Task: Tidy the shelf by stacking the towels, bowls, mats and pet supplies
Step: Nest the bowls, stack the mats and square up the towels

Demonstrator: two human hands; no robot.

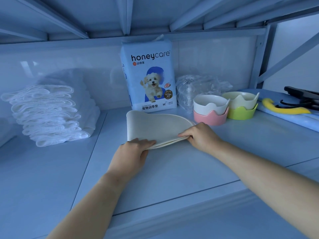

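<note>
Both grips pinch the thin, floppy cream mats (155, 126) at six o'clock: left hand (133, 152), right hand (200, 135); light, likely to sag.

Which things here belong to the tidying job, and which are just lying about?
Job: mats held by left hand and right hand; towels; pink bowl stack; green bowl stack; pad pack.

Lying about: plastic bag; black tool; yellow strip; blue cloth.
</note>
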